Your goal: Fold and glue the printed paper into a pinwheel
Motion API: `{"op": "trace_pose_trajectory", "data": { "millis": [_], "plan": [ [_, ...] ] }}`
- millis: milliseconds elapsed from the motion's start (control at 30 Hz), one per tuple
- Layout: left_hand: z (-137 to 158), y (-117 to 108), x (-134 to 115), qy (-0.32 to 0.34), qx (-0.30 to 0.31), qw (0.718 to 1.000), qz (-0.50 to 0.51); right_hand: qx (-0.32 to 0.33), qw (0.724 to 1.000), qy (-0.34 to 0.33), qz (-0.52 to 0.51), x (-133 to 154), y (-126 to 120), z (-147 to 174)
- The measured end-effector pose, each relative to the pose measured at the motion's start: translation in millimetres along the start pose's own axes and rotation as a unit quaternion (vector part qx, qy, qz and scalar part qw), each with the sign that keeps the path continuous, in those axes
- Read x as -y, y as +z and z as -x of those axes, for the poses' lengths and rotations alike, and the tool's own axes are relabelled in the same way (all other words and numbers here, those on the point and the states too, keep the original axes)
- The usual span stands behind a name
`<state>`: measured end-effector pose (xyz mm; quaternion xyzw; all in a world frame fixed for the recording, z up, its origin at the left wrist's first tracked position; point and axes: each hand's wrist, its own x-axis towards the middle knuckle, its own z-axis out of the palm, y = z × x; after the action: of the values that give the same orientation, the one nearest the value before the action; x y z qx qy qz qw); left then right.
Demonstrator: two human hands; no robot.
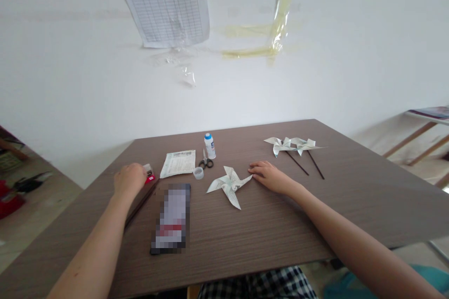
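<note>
My left hand (130, 178) is on the left of the table with its fingers curled in, right beside a small red and transparent box (149, 174). What its fingertips hold, if anything, is hidden. My right hand (270, 175) lies flat with its fingers stretched out. Its fingertips reach the right-hand tip of a folded pinwheel (229, 187) made of printed paper, which has no stick showing. Dark thin sticks (142, 203) lie just below my left hand. Between the hands, a small round translucent cap or cup (198, 173) sits near the pinwheel.
Behind stand a white glue bottle (210, 146) with a blue cap and dark-handled scissors (206, 163). Printed paper (178, 163) lies left of them. A phone (171, 217) lies in front. Two pinwheels on sticks (293, 146) rest at the right of the brown table (252, 243).
</note>
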<state>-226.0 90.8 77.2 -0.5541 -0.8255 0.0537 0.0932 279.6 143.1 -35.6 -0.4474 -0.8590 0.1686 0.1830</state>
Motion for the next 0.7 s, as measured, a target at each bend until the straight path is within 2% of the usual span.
{"op": "trace_pose_trajectory", "data": {
  "millis": [367, 700],
  "plan": [
    [6, 2, -1, 0.007, -0.020, 1.000, 0.014, 0.001, 1.000, 0.002, -0.011, -1, 1, 0],
    [12, 4, -10, 0.017, -0.075, 0.996, 0.045, -0.007, 1.000, -0.021, -0.022, -14, 7, 2]
  ]
}}
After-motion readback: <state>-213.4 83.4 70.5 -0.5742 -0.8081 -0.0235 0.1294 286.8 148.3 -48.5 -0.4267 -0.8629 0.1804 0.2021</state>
